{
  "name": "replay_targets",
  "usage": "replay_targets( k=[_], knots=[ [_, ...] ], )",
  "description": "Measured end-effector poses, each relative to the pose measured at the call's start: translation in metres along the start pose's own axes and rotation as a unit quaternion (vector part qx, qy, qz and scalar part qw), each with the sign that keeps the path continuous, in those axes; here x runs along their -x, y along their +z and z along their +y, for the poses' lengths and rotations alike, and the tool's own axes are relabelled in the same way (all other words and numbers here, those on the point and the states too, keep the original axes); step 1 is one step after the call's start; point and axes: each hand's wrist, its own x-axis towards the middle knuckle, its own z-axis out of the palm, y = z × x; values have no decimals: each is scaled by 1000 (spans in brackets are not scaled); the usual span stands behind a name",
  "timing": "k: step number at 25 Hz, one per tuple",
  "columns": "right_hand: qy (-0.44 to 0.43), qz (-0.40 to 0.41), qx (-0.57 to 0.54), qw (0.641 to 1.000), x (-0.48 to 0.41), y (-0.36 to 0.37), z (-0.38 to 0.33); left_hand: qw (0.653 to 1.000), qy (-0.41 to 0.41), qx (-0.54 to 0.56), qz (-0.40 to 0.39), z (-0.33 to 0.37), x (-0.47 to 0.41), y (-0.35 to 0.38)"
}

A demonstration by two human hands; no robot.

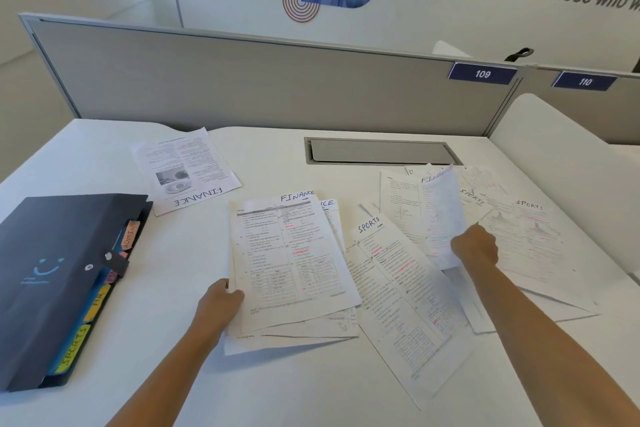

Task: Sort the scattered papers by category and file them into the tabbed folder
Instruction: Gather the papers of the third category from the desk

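Though blurry, right hand (476, 248) likely fisted around paper (443, 211).

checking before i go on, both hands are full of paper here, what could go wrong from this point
1. The left hand pinches the fanned FINANCE stack by one edge; lower sheets may slide out.
2. The right hand holds a raised sheet above overlapping SPORTS pages; one could get mixed in.
3. The folder has its cover down while both hands are busy, and a stray FINANCE sheet lies apart beside it, easily missed.
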Motion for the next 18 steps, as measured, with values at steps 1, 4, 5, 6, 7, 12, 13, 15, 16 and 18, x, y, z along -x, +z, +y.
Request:
replay_targets(
  k=[1, 4, 5, 6, 7, 12, 13, 15, 16, 18],
  knots=[
    [-32, 49, -6, 998, 12, -4, -9, 1000, -3, 3, -2, 1, 0, 0],
    [-159, 158, -37, 974, 51, -19, -38, 1000, -10, 5, 2, 5, 2, 2],
    [-193, 190, -56, 961, 66, -26, -46, 1000, -12, 6, 4, 5, 3, 3],
    [-221, 215, -74, 948, 82, -31, -54, 1000, -14, 9, 5, 6, 3, 3],
    [-244, 233, -94, 937, 101, -38, -60, 1000, -17, 15, 5, 7, 3, 3],
    [-304, 159, -240, 908, 183, -46, -74, 999, -31, 25, 0, 7, 5, 3],
    [-288, 107, -279, 910, 190, -41, -72, 999, -32, 27, 3, 8, 6, 4],
    [-217, -13, -339, 915, 190, -25, -65, 999, -37, 34, 9, 8, 8, 4],
    [-170, -78, -358, 915, 186, -12, -60, 998, -39, 39, 13, 7, 7, 3],
    [-75, -202, -382, 899, 180, 17, -48, 997, -40, 61, 16, 4, 5, 0]
  ],
)
